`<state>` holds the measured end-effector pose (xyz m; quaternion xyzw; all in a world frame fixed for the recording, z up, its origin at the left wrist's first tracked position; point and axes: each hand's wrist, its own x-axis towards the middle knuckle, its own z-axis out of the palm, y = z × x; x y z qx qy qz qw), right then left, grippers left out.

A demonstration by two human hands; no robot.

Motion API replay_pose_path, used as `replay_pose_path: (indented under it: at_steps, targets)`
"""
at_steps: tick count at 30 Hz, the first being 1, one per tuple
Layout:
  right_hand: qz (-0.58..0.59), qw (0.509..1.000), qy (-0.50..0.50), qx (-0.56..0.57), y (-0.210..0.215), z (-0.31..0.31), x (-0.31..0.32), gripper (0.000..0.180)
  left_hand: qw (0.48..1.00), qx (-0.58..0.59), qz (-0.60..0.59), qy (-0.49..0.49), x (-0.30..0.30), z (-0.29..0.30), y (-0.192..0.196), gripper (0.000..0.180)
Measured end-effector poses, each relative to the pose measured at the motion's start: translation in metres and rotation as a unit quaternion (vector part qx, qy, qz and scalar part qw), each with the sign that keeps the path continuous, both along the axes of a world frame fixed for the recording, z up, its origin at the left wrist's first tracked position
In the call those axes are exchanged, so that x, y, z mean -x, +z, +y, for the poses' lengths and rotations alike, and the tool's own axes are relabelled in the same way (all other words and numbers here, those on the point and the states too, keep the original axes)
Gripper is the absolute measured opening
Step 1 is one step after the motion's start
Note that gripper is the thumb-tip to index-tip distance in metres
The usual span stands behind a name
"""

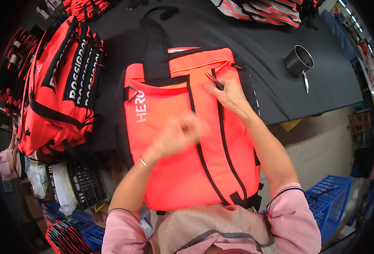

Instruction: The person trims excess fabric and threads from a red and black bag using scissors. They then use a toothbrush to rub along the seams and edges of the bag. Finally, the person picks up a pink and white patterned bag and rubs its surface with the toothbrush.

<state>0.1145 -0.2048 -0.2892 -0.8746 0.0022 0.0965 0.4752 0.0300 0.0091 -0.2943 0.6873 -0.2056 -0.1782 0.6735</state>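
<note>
A bright orange-red backpack [170, 178] with black trim lies flat on the black-covered table in front of me. My right hand [232, 98] is near its upper right part, closed around small thread snips [217, 84] whose pointed blades face up and to the left. Over the middle of the bag is my left hand [178, 134], smeared by motion, so its fingers cannot be made out. A wide black strap [155, 55] runs from the bag's top toward the far side of the table. Two black lines of trim run down the bag's front.
Several similar red bags [64, 84] stand stacked at the left. At the right are a dark metal cup [299, 61] and a white-and-green pen [306, 82]. More bags [263, 15] lie at the far edge. Blue crates [331, 199] stand lower right; a black crate [83, 180] is at lower left.
</note>
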Motion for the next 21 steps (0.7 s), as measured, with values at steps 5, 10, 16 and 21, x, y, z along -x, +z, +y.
replay_pose_path:
  at_steps: [5, 10, 16, 21]
  targets:
    - [0.014, 0.999, 0.001, -0.033, -0.022, -0.007, 0.008, 0.038, 0.883, -0.225, -0.281, 0.3, -0.088, -0.01, -0.012, 0.024]
    - [-0.002, 0.998, -0.007, -0.063, -0.05, -0.021, 0.002, 0.036, 0.806, -0.354, -0.401, 0.252, -0.106, -0.02, -0.071, 0.04]
    - [-0.092, 0.995, 0.025, 0.042, -0.061, -0.008, -0.023, 0.053, 0.773, -0.407, -0.427, 0.233, -0.104, 0.007, -0.072, 0.05]
    - [-0.058, 0.997, -0.035, -0.026, -0.04, -0.013, 0.0, 0.042, 0.76, -0.464, -0.438, 0.123, -0.024, -0.029, -0.062, 0.078]
